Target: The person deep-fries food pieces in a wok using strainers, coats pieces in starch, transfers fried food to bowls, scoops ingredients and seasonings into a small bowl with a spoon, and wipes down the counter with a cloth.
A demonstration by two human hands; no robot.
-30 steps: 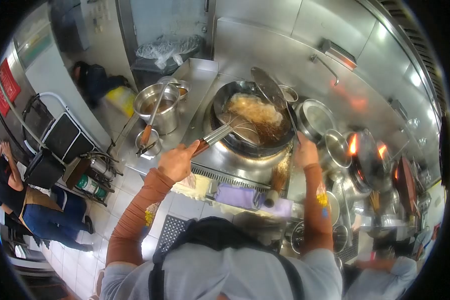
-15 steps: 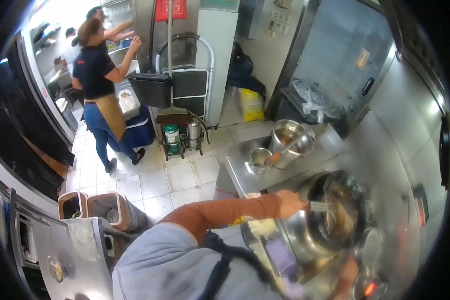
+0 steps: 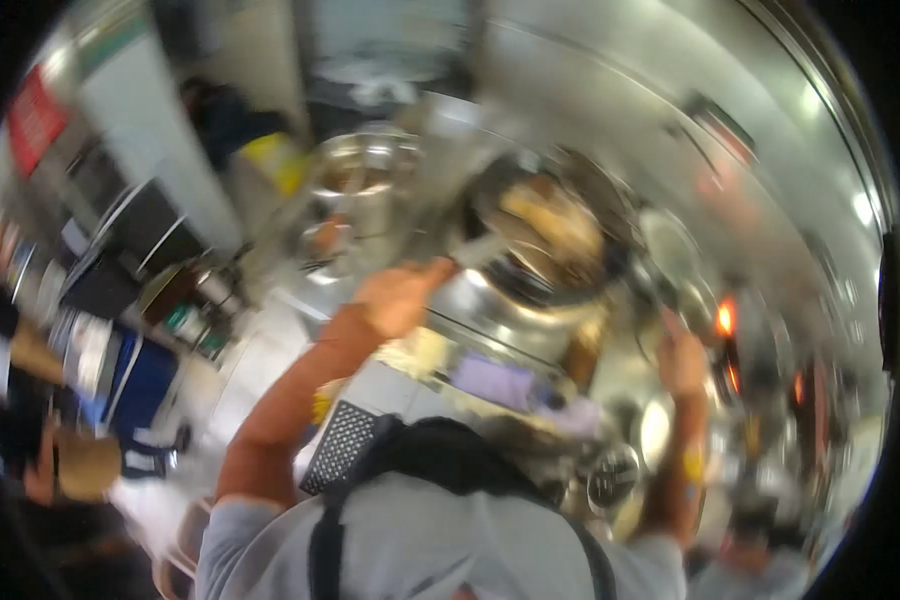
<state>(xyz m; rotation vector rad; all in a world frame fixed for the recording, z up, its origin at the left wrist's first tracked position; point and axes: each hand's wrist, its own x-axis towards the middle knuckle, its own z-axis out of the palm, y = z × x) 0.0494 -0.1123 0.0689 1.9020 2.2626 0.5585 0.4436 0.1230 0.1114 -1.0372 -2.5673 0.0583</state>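
My left hand (image 3: 400,298) is closed around the pale metal handle (image 3: 478,250) of a cooking utensil whose head is too blurred to name. The handle reaches over a large dark wok (image 3: 530,288) on the stove. Golden-brown food (image 3: 562,222) lies in the wok. To the right of the wok, my right hand (image 3: 682,362) is closed, with what looks like a thin handle at its fingers. What it holds is smeared by motion. A pale round pan (image 3: 672,245) is just beyond this hand.
A steel pot (image 3: 365,165) and a smaller pot (image 3: 328,240) stand left of the wok. Flames (image 3: 725,318) burn right of my right hand. A folded purple cloth (image 3: 492,380) lies on the front edge. Another person (image 3: 30,440) is at the far left.
My view has swung right, so the wok now sits nearer the middle. Both forearms now show. My left hand still grips the utensil's handle at the wok.
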